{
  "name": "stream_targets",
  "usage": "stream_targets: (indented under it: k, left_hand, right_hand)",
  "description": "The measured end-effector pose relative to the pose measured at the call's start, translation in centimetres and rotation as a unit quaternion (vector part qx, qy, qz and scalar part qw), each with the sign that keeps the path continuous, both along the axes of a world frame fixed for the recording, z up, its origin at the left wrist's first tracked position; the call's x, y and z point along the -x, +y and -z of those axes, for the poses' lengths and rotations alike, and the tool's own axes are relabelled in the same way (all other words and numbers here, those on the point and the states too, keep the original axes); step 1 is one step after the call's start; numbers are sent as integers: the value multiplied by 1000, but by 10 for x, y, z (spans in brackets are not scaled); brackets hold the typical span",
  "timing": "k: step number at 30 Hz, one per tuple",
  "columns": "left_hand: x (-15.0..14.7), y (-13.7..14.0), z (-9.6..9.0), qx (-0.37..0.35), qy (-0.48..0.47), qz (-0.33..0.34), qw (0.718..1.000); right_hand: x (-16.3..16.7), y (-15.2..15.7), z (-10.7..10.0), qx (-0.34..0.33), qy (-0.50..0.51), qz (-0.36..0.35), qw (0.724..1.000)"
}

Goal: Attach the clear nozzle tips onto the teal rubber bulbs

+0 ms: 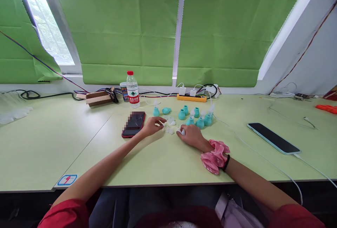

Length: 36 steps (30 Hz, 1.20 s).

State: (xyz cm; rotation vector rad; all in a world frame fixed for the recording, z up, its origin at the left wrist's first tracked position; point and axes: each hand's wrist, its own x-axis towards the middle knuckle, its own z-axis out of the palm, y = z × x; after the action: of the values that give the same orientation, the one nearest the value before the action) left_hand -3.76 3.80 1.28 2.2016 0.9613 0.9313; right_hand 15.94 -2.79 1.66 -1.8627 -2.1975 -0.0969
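My left hand [153, 126] is over the table beside the dark phone. Its thumb and fingers close around a small whitish translucent piece, partly hidden. My right hand [191, 135] rests on the table with fingers curled down on another translucent white piece [182, 132]. Between the hands lie several loose translucent white pieces [170, 130]. Just beyond them stand several turquoise bulb-shaped bottles, some with clear pointed tips, like this tipped turquoise bottle [207, 119]. One open-necked turquoise bottle [181, 114] shows no tip, and another turquoise bulb [166, 110] lies on its side.
A red-edged phone [133, 124] lies left of my left hand. Behind it are a water bottle [133, 91], a cup [124, 92] and a cardboard box [98, 98]. An orange power strip [191, 97] sits at the back. Another phone [273, 138] with a white cable lies right.
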Motion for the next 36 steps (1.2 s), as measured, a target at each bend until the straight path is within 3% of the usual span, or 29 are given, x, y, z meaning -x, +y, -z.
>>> stream_targets:
  k: [3,7,10,14,18,24,36]
  left_hand:
    - [1,-1,1,-107,50,-41,992]
    - [0,-1,8,-192,190,-4,963]
    - [-2,-1,12,-198,225,11,954]
    - [-3,-4,8,-196,201,-15,960]
    - [0,-7,2,-213,181,-47,959]
    - [3,-5,0,-174,223,-11,959]
    - [-1,-5,-2,-141,238,-23,961]
  right_hand:
    - [0,0,0,-25,26,-5,999]
    - [2,-4,-1,-75,88,-80,990]
    - [5,-9,-2,-70,100,-152,981]
    - [7,-11,-2,-36,38,-209,977]
    - [6,-7,0,-29,20,-154,987]
    - [2,-2,3,-46,56,-102,992]
    - [2,-4,4,-45,152,-173,972]
